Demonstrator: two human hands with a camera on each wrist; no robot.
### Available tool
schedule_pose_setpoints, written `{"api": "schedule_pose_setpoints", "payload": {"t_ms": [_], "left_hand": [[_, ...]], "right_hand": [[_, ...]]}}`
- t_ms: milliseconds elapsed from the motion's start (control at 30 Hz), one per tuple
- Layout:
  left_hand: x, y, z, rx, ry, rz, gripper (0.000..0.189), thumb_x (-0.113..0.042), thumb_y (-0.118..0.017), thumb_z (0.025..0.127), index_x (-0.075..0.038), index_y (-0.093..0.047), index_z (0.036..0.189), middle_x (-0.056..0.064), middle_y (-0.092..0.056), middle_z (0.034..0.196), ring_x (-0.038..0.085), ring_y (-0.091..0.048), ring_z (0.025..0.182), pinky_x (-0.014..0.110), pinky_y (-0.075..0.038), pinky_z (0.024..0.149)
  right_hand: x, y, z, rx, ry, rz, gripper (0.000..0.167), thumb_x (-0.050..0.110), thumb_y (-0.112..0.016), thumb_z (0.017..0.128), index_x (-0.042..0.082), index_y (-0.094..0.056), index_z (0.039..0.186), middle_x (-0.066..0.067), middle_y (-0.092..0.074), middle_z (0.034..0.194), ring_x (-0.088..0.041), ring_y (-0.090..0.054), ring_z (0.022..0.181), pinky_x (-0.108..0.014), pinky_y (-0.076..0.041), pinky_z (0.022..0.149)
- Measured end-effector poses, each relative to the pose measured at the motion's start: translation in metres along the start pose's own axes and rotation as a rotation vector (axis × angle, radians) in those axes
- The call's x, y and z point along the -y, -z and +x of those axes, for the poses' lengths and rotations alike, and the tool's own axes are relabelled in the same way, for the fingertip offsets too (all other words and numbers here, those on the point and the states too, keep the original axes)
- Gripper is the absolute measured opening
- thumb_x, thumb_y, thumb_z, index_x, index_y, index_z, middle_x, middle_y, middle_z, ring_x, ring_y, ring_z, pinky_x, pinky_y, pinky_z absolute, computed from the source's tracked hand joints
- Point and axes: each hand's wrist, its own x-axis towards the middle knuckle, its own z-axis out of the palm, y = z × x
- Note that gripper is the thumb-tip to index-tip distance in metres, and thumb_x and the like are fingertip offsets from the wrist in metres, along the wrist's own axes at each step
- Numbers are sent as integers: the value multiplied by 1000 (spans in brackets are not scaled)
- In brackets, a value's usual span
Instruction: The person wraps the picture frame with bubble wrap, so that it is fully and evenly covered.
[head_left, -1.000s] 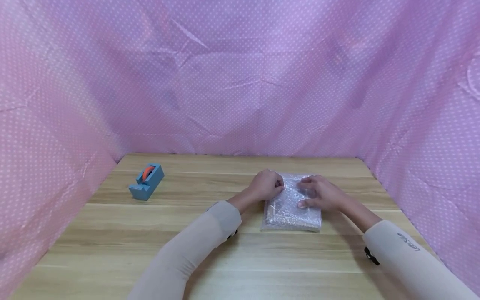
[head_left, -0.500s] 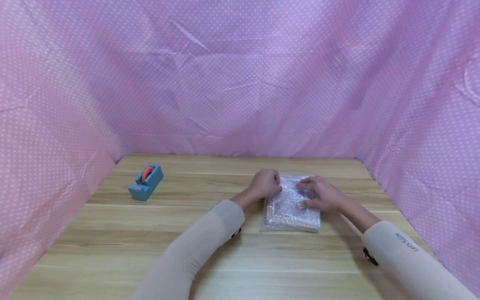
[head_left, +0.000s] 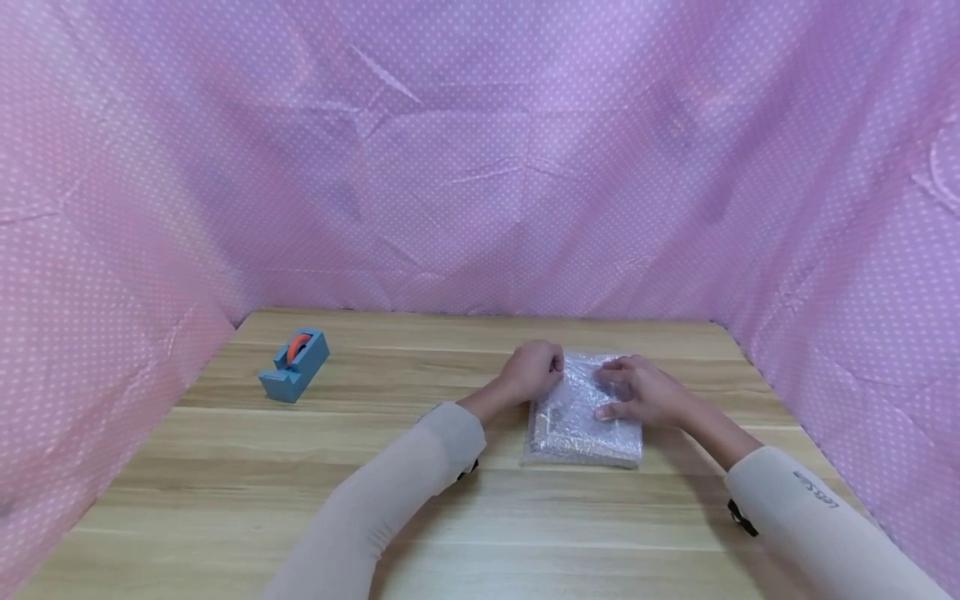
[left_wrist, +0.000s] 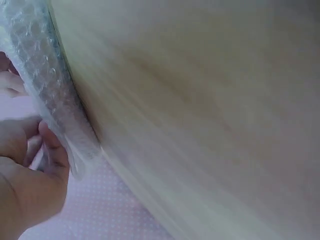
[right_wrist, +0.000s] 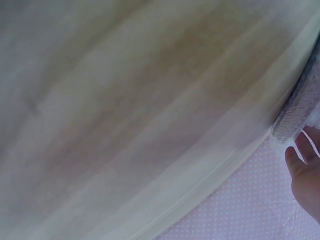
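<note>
A flat, frame-like object wrapped in clear bubble wrap (head_left: 577, 429) lies on the wooden table, right of centre. At its upper left edge my left hand (head_left: 531, 372) has curled fingers and pinches the bubble wrap. The left wrist view shows that hand (left_wrist: 37, 175) with thumb and forefinger meeting at the side of the wrapped bundle (left_wrist: 45, 65). My right hand (head_left: 647, 392) rests on the right part of the bundle, fingers spread and loosely bent. In the right wrist view its fingers (right_wrist: 295, 162) lie against the bundle's end (right_wrist: 295, 117).
A blue tape dispenser (head_left: 296, 367) with an orange roll (head_left: 297, 347) stands at the back left of the wooden table (head_left: 225, 492). Pink dotted cloth (head_left: 465, 167) hangs behind and along both sides of the table.
Both hands keep nearly the same places on the bundle. The left hand shifts only slightly at the wrap's edge; the dispenser stays put.
</note>
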Motion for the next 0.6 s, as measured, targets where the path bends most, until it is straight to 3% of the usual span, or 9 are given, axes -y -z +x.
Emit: {"api": "schedule_pose_setpoints", "payload": {"t_ms": [167, 300, 467, 600], "left_hand": [[1, 7, -7, 132, -290, 195, 11, -18, -71, 96, -14, -80, 102, -2, -71, 110, 12, -64, 103, 22, -50, 96], [-1, 14, -13, 202, -465, 290, 17, -12, -63, 99, -12, -80, 103, 0, -74, 111, 13, -68, 106, 23, -49, 99], [0, 19, -16, 234, -601, 325, 23, -2, -59, 94, -13, -79, 91, -3, -76, 97, 9, -66, 87, 21, -50, 85], [4, 21, -18, 271, -649, 291, 33, 1, -60, 90, -17, -82, 107, -5, -73, 90, 6, -58, 74, 17, -47, 77]], "right_hand": [[0, 0, -1, -8, 2, -3, 74, 52, -81, 83, 1, -65, 134, -24, -63, 133, -46, -56, 123, -63, -43, 105], [0, 0, -1, -14, 2, -7, 74, 51, -82, 82, 0, -66, 133, -23, -63, 132, -46, -57, 123, -62, -43, 105], [0, 0, 0, -27, 15, -8, 72, 49, -84, 81, 0, -67, 132, -24, -64, 131, -46, -58, 121, -63, -45, 103], [-1, 0, 0, -23, 25, -6, 72, 49, -83, 82, 0, -67, 132, -24, -64, 131, -46, -58, 121, -63, -45, 102]]}}
